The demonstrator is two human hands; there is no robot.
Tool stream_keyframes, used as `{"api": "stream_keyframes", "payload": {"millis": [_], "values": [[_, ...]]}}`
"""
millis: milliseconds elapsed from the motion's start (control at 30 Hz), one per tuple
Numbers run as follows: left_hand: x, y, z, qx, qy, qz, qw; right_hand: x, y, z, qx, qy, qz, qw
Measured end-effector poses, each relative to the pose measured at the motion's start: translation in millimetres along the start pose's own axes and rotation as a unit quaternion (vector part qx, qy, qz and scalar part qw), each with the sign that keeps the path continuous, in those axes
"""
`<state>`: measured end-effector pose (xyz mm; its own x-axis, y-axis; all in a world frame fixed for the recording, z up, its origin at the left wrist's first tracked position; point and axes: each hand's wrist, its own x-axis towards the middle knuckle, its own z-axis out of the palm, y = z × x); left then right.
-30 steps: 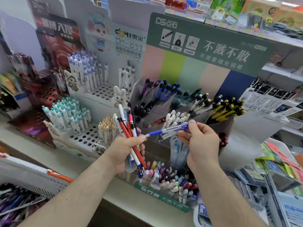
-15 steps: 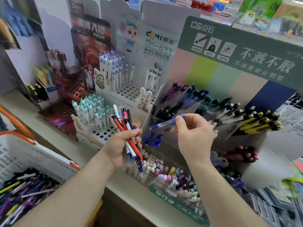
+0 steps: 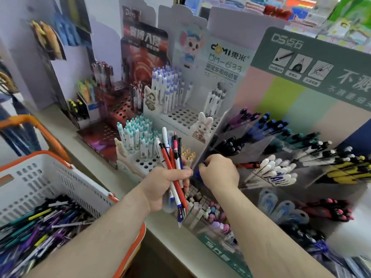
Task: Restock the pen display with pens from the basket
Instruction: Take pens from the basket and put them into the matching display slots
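My left hand [image 3: 163,187] grips a bunch of pens [image 3: 172,167], red, white and blue ones fanned upward, in front of the pen display [image 3: 281,149]. My right hand [image 3: 217,173] is curled at the mouth of a low clear compartment holding blue pens [image 3: 197,175], its fingers closed on a blue pen that is mostly hidden under the hand. The white basket [image 3: 50,181] with orange trim stands at lower left, with several mixed pens [image 3: 40,227] lying in it.
A white perforated stand [image 3: 180,117] with white-and-teal and white-and-purple pens rises behind my left hand. A dark red stand [image 3: 118,111] is further left. Erasers [image 3: 206,209] fill a clear tray at the counter edge. Clear angled bins of coloured pens spread right.
My right hand moved down and left, carrying the blue pen from mid-air into the low blue-pen compartment. The view swung left, bringing the basket into sight. My left hand kept its bunch.
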<state>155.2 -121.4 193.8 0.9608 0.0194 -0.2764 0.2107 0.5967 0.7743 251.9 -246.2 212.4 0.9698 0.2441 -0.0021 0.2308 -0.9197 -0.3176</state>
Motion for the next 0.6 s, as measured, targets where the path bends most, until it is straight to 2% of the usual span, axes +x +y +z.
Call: {"api": "stream_keyframes", "payload": {"millis": [100, 167, 233, 267, 333, 433, 600], "values": [[-2, -1, 2, 0.023, -0.009, 0.017, 1.0, 1, -2, -2, -0.006, -0.011, 0.01, 1.0], [-2, -1, 3, 0.038, -0.006, 0.016, 0.999, -3, -3, -7, 0.028, 0.031, -0.004, 0.999], [-1, -2, 3, 0.061, 0.006, 0.015, 0.998, -12, -6, -15, 0.149, 0.076, -0.035, 0.985], [-1, -2, 4, 0.085, 0.006, 0.021, 0.996, -17, -8, -20, 0.229, 0.072, -0.052, 0.969], [0, -3, 6, 0.12, -0.005, 0.033, 0.992, -29, -12, -29, 0.344, 0.007, -0.076, 0.936], [3, -5, 14, 0.137, -0.007, 0.036, 0.99, -34, -9, -31, 0.34, -0.053, -0.099, 0.934], [5, -6, 27, 0.081, -0.025, 0.019, 0.996, -36, 9, -37, 0.377, 0.002, -0.07, 0.924]]}}
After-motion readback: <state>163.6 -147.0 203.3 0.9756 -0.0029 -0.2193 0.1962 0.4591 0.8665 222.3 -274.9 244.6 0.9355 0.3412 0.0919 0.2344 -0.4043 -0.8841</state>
